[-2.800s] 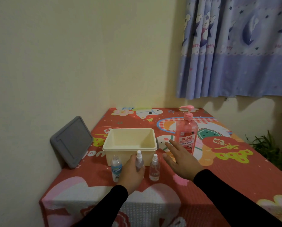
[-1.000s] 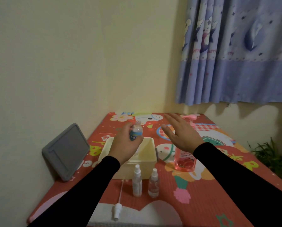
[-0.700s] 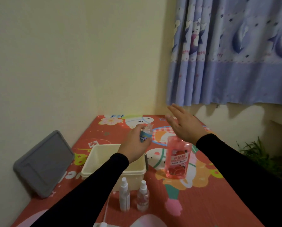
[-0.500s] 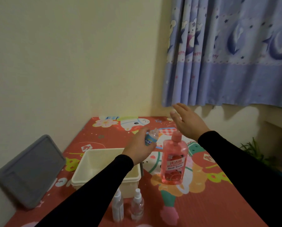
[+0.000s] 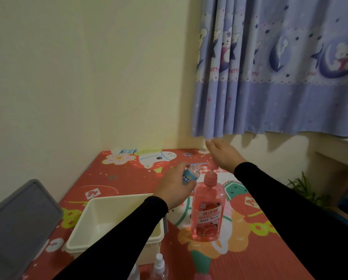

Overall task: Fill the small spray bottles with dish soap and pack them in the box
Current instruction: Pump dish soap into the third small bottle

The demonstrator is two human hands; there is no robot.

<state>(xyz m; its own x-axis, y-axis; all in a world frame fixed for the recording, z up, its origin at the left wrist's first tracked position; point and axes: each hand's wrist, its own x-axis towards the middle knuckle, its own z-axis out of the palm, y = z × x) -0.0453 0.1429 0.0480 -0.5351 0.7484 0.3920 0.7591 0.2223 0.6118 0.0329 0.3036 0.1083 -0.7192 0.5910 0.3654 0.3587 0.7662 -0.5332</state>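
Capped spray bottles: two small clear ones (image 5: pixel 159 267) are standing at the bottom edge of the view, just in front of the box's near wall; only the top of the left one is showing.
Box: the cream plastic box (image 5: pixel 100 223) is sitting open on the surface, with the left sleeve crossing over its right side.
Lid: a grey lid (image 5: pixel 17 225) is leaning against the wall, to the left of the box.
Dish soap bottle: the pink pump bottle (image 5: pixel 207 211) is standing upright just right of the box, its pump head (image 5: pixel 212 166) raised.
Left hand: the left hand (image 5: pixel 174 187) is hovering over the box's far right corner, its grip closing around a small spray bottle.
Held spray bottle: the uncapped bottle with a blue label (image 5: pixel 190 174) is tilting in the left hand's curled fingers, its open neck pointing toward the pump head, just left of the soap bottle's neck. Whether neck and spout are touching cannot be told.
Right hand: the right hand (image 5: pixel 222 155) is staying flat, fingers straight, grip holding nothing, palm lying over the pump head beyond the box; whether it is pressing cannot be told.
Surface: the red cartoon-print cloth (image 5: pixel 250 249) is covering the surface under the box.
Curtain: a blue bear-print curtain (image 5: pixel 280 87) is hanging far behind the box, to the right.
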